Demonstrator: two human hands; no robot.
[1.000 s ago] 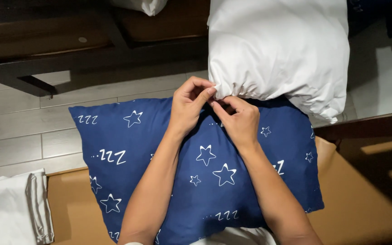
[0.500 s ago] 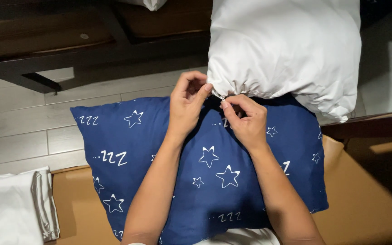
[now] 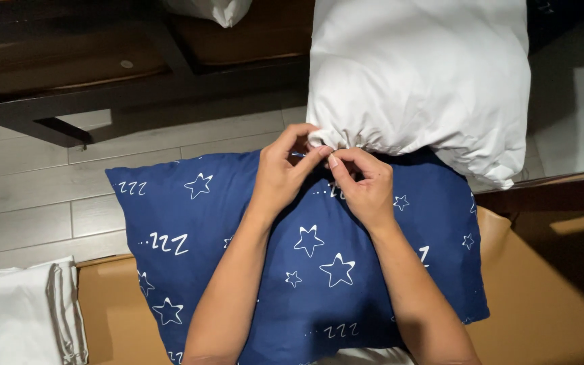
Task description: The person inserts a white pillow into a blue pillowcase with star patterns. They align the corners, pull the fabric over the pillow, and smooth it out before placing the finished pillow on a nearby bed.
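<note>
A head-worn camera looked down on two bare forearms reaching away from the viewer across a navy blue pillow (image 3: 238, 257) printed with white stars and zigzag letters. The pillow lay over a tan padded seat (image 3: 542, 318), filling the middle of the view from about eight o'clock to four o'clock.

At twelve to one o'clock, a white pillow (image 3: 427, 74) rested against the blue one's far edge, its near edge gathered into small puckers. The left hand (image 3: 285, 176) had thumb and fingertips pinched together on that gathered white fabric, just where it met the blue cover. The right hand (image 3: 366, 186), touching the left at the fingertips, was pinched shut on the same seam area; whether it gripped a zipper pull or only cloth was too small to tell.

The work seemed to be at the stage of closing or fastening an opening along that edge. The next move would likely call for a steady, fine pinch and a sideways pull.

Folded white linen (image 3: 15, 318) sat at eight o'clock. A dark wooden bench frame (image 3: 69, 74) crossed the pale tiled floor (image 3: 42, 196) at ten o'clock.
</note>
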